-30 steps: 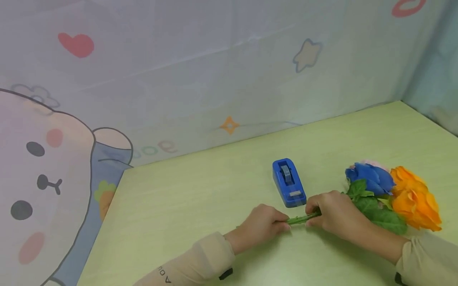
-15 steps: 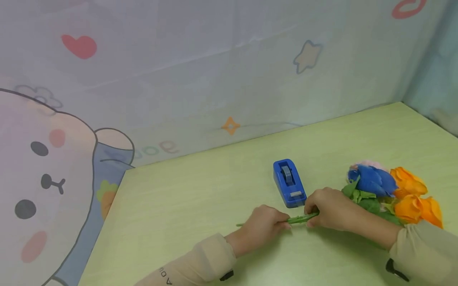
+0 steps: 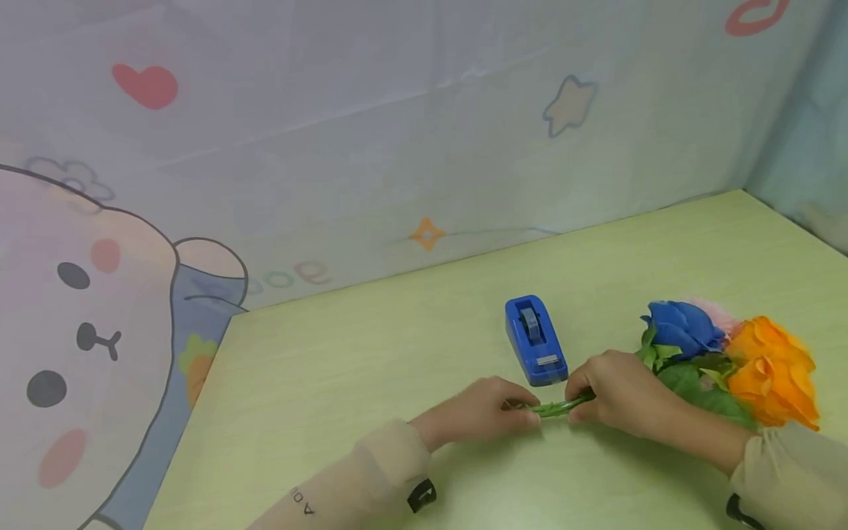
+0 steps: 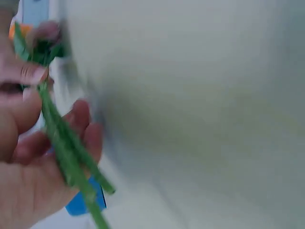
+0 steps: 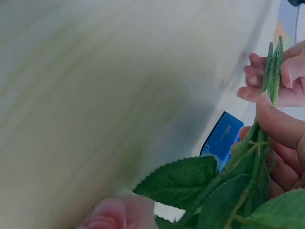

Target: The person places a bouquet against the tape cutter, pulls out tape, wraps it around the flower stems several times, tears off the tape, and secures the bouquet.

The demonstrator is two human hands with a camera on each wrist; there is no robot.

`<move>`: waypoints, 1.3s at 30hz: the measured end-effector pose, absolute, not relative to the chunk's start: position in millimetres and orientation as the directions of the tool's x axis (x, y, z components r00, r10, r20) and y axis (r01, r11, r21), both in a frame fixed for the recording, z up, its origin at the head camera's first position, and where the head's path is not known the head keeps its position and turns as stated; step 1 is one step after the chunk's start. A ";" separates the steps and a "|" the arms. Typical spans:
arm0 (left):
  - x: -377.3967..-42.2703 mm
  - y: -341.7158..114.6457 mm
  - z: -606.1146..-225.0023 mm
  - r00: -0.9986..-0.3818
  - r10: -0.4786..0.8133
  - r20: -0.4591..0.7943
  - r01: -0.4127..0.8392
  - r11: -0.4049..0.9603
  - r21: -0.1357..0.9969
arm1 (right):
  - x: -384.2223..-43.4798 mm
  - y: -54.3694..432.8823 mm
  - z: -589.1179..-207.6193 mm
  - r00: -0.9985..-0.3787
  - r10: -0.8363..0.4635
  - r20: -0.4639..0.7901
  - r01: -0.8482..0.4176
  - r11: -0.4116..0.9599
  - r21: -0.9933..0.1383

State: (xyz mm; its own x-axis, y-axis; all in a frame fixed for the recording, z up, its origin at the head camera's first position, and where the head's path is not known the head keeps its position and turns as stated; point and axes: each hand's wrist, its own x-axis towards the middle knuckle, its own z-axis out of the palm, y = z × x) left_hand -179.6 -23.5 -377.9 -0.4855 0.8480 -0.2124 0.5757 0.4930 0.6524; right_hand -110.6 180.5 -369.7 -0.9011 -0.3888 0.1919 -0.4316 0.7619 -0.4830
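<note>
My right hand pinches a bundle of green flower stems between thumb and fingers. To its right lie the blooms: a blue flower, orange flowers and a pink rose, with green leaves below them. My left hand is around the lower stem ends. In the left wrist view its fingers lie loosely spread behind the stems, with the thumb on the other side. The cut ends stick out past the palm. A blue tape dispenser stands just behind both hands.
The pale green table runs back to a light wall cloth printed with a bear, heart and star. Another cloth hangs at the right. A black wrist strap shows under the left sleeve.
My left hand has loosened its pinch on the stems and its fingers have opened out. The blooms have turned as the right hand rolled the bundle slightly. The tape dispenser has stayed put.
</note>
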 end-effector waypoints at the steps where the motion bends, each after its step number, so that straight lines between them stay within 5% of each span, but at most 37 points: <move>1: -182.0 -23.4 -376.3 -0.463 0.846 -0.265 0.526 0.503 0.685 | -110.3 180.1 -370.3 -0.897 -0.390 0.206 -0.441 0.764 -0.470; 7: -188.2 -23.2 -370.7 -0.368 0.844 -0.389 0.330 0.510 0.794 | -108.0 178.0 -371.9 -0.881 -0.385 0.275 -0.470 0.778 -0.416; 14: -186.6 -22.5 -377.7 -0.458 0.852 -0.252 0.440 0.464 0.769 | -105.9 177.6 -371.7 -0.885 -0.345 0.313 -0.445 0.823 -0.352; 20: -177.8 -20.4 -380.3 -0.533 0.837 -0.128 0.611 0.485 0.626 | -105.8 176.3 -370.8 -0.910 -0.332 0.250 -0.402 0.853 -0.331; 28: -167.4 -22.1 -380.0 -0.547 0.835 0.060 0.768 0.472 0.433 | -113.3 180.7 -364.1 -0.880 -0.466 0.089 -0.465 0.811 -0.355; 39: -163.1 -22.7 -380.9 -0.528 0.837 0.143 0.826 0.466 0.319 | -117.7 182.9 -361.2 -0.845 -0.529 0.080 -0.514 0.761 -0.396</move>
